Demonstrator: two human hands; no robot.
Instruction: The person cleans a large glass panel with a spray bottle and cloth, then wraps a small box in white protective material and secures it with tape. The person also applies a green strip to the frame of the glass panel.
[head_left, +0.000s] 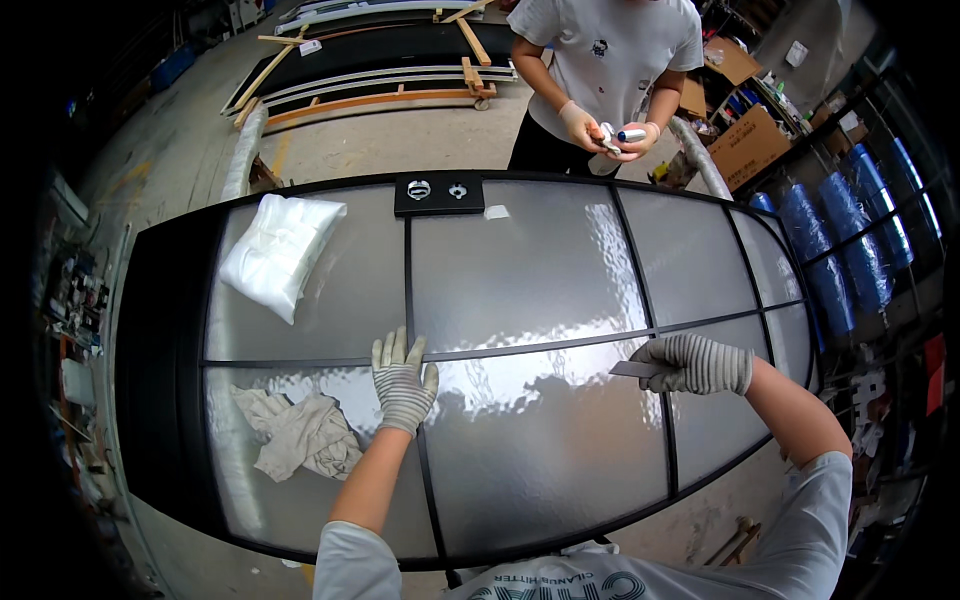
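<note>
Both arms enter from the lower edge, in short white sleeves with the forearms bare. Both hands wear grey knit gloves.

Left hand: palm down, flat, fingers spread and pointing away from the body. The forearm runs nearly straight up from the left shoulder, wrist in line with it.

Right hand: closed in a fist-like grip, knuckles up, pointing toward the left. It grips a thin flat blade that projects from the thumb side. The right elbow is bent and held out to the right, the forearm angled inward.
</note>
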